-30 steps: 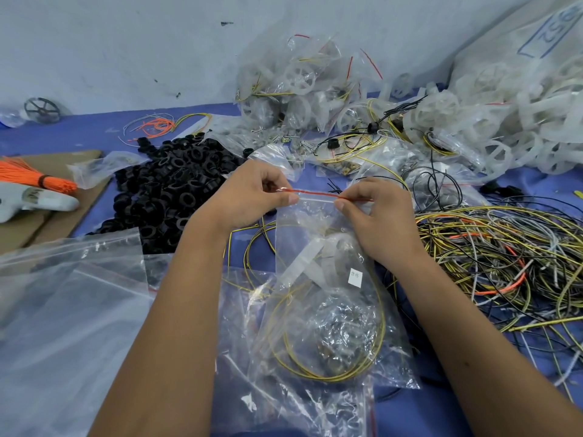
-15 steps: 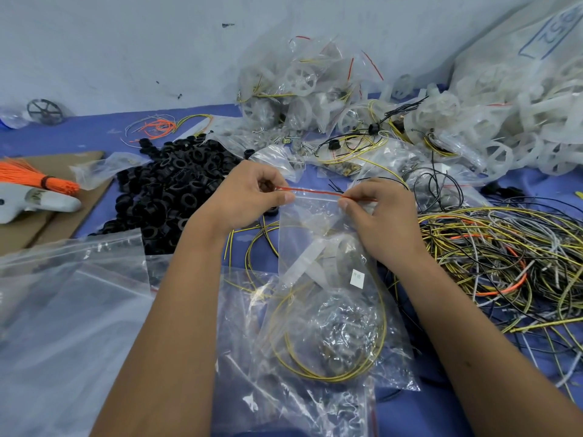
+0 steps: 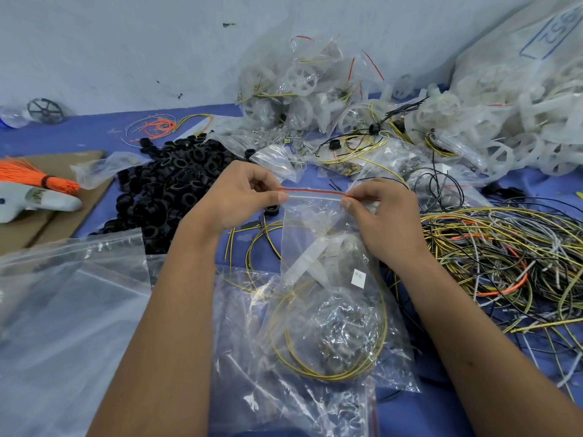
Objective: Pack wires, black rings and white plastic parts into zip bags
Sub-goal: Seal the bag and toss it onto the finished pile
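Note:
A clear zip bag (image 3: 331,298) with a red seal strip hangs between my hands over the blue table. Inside it lie a coiled yellow wire, a white plastic part and some small dark pieces. My left hand (image 3: 239,200) pinches the left end of the red strip. My right hand (image 3: 378,216) pinches the strip's right end between thumb and fingers. A heap of black rings (image 3: 170,187) lies just left of my left hand. Tangled wires (image 3: 511,257) spread to the right. White plastic wheels (image 3: 492,137) pile up at the back right.
Filled bags (image 3: 293,89) are stacked against the back wall. Empty clear bags (image 3: 63,310) lie at the front left, more under the held bag. An orange tie bundle (image 3: 34,178) and a white tool (image 3: 34,200) rest on cardboard at the left.
Both hands stay pinched on the red strip. The thumbs have shifted slightly along the seal; the bag has barely moved.

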Demonstrator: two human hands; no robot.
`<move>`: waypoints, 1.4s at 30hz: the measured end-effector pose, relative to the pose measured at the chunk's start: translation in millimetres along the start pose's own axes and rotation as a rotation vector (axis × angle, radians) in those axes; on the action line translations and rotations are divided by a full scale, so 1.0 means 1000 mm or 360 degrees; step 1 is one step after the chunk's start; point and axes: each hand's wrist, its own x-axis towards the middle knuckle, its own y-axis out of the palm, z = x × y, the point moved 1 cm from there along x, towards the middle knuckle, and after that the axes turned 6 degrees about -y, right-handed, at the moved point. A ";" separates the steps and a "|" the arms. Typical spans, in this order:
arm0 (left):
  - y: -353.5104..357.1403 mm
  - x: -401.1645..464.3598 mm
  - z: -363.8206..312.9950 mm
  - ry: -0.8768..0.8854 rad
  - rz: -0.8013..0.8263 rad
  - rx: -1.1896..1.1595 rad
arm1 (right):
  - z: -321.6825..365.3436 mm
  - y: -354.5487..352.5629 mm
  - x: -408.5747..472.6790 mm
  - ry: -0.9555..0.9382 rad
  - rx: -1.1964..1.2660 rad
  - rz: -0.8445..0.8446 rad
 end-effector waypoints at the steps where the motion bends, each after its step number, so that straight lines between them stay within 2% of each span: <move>1: 0.000 0.000 -0.001 0.0010 0.0003 0.0009 | 0.000 0.000 0.000 -0.0001 -0.0002 0.0007; 8: 0.008 0.001 -0.001 0.0008 0.0069 -0.0136 | 0.000 0.000 0.002 0.0026 0.0079 0.0037; 14: 0.007 0.005 -0.002 0.0070 -0.0091 -0.0200 | 0.001 -0.006 0.000 0.0275 0.0314 -0.0127; 16: 0.008 0.005 -0.005 0.0099 -0.0218 -0.0302 | 0.004 -0.010 0.001 0.0360 0.0564 0.0093; 20: 0.012 0.009 -0.009 0.0096 -0.0537 -0.0528 | 0.013 -0.009 -0.007 0.0225 0.0654 0.1014; 22: 0.016 0.011 -0.011 0.0076 -0.0575 -0.0527 | 0.018 -0.003 -0.010 0.0103 0.0552 0.1169; 24: 0.022 0.013 -0.011 0.0016 -0.0476 -0.0502 | 0.019 -0.001 -0.011 0.0063 0.0534 0.1081; 28: 0.017 0.012 -0.005 -0.0312 -0.0141 -0.0471 | 0.018 -0.002 -0.011 0.0293 0.1046 0.0915; 30: 0.006 0.009 -0.003 -0.0506 -0.0004 -0.0335 | 0.016 0.000 -0.007 0.0415 0.1172 0.0650; 31: 0.001 0.010 0.000 -0.0538 -0.0014 -0.0240 | 0.013 0.001 -0.003 0.0487 0.1204 0.0466; 33: -0.004 0.013 0.004 -0.0508 -0.0252 -0.0184 | 0.007 0.008 0.009 0.0687 0.1248 0.0130; 36: -0.005 0.028 -0.004 -0.0455 -0.0830 -0.0272 | 0.002 0.027 0.042 0.0866 0.1217 -0.0160; 39: -0.008 0.064 -0.026 -0.0406 -0.0950 -0.0261 | 0.005 0.059 0.093 0.0885 0.1342 -0.0316; 42: -0.014 0.105 -0.049 -0.0213 -0.1026 0.0030 | 0.013 0.090 0.148 0.0833 0.1550 -0.0428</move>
